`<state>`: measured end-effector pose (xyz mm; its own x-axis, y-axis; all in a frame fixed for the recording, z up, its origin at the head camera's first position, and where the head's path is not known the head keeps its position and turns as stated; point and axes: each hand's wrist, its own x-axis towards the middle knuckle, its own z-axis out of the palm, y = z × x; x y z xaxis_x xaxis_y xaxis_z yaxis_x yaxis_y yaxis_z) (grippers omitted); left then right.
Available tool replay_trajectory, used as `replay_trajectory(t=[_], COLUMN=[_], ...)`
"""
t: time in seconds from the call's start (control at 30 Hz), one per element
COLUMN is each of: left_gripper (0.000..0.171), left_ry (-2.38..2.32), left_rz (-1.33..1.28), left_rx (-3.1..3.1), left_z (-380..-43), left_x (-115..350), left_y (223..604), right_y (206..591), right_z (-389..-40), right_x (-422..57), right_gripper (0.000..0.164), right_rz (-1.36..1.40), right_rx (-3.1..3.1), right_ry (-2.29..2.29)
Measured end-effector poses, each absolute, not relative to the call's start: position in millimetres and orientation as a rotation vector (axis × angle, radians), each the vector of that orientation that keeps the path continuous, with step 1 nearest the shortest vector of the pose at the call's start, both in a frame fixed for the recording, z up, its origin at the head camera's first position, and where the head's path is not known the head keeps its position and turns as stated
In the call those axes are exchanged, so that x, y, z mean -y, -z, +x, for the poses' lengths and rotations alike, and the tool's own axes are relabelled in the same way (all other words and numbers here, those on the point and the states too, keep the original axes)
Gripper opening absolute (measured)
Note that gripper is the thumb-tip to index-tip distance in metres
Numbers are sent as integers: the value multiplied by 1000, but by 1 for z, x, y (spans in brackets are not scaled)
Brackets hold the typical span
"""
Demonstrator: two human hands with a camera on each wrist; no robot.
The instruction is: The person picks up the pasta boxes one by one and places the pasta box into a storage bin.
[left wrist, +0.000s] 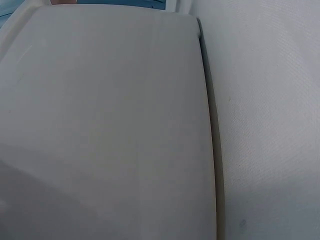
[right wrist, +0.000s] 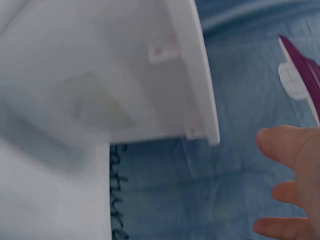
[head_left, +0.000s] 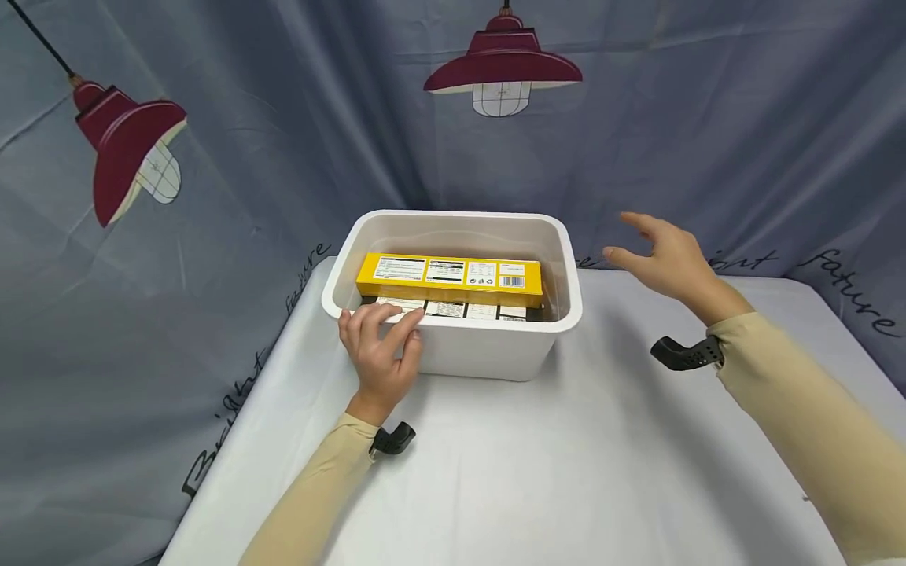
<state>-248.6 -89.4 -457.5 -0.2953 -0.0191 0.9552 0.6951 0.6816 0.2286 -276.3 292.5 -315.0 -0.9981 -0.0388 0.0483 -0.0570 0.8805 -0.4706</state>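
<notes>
A white plastic bin (head_left: pixel 467 351) stands on the table, its outer wall filling much of the left wrist view. Inside lies a yellow box (head_left: pixel 453 292) with white printed labels, on top of a dark box (head_left: pixel 484 311) with similar labels, mostly hidden. My left hand (head_left: pixel 382 358) grips the bin's near rim at the left, fingers over the edge and thumb against the outside. Off to the right of the bin, my right hand (head_left: pixel 672 263) is raised in the air with thumb and fingers spread apart, holding nothing. Part of it shows in the right wrist view beside the bin's end wall (right wrist: pixel 100 65).
A white cloth (head_left: pixel 566 472) covers the table. Blue-grey curtains (head_left: pixel 283 118) with printed red lamps and lettering hang behind the table and along its sides. Each wrist wears a black strap mount (head_left: pixel 685 354).
</notes>
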Motion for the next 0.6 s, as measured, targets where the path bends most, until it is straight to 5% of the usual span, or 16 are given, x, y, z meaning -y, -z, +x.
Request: replay_trajectory(t=[0.37,0.6], left_gripper=[26,29], left_ry=[789,812], left_rz=[-572,-610], left_rx=[1839,2219], left_z=[-239,-224], left_x=[100,122], left_y=[453,409], right_y=[337,344], right_z=[-271,-266], right_x=[-320,-320], right_gripper=[86,87], right_rz=[93,65], right_rx=[3066,3101], right_ry=[-591,-535])
